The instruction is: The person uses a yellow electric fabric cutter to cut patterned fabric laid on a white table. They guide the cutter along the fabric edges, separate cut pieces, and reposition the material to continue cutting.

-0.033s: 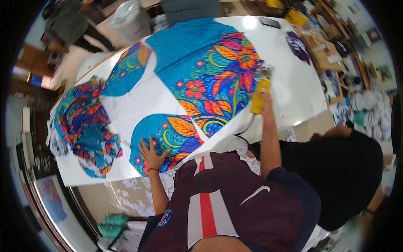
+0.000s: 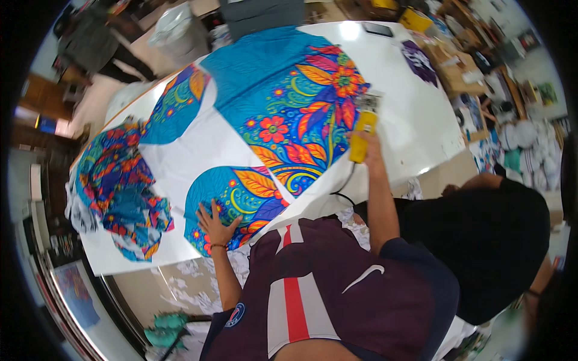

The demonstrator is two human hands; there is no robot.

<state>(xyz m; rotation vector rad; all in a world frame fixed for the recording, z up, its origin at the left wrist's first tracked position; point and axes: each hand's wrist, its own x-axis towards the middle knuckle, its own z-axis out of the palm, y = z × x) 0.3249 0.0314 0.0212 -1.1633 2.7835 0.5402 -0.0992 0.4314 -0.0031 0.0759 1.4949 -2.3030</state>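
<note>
My right hand (image 2: 369,147) grips the yellow body of an electric fabric cutter (image 2: 365,126). The cutter's metal head rests at the right edge of a large turquoise fabric panel (image 2: 247,66) printed with bright flowers and leaves. A dark cord trails from the cutter toward me. My left hand (image 2: 217,227) lies flat, fingers spread, on a smaller curved piece of the same print (image 2: 241,192) near the table's front edge. White material (image 2: 186,147) shows between the printed pieces. Another printed piece (image 2: 174,114) lies farther back on the left.
A crumpled heap of printed cloth (image 2: 123,192) sits on the left of the white table (image 2: 415,135). A phone (image 2: 377,29) and a purple cloth (image 2: 419,62) lie at its far right. Close on my right is a person in black (image 2: 481,253). White scraps (image 2: 195,289) litter the floor.
The whole view has shifted slightly left. The cutter stays by the panel's right edge in my right hand, and my left hand stays flat on the smaller piece.
</note>
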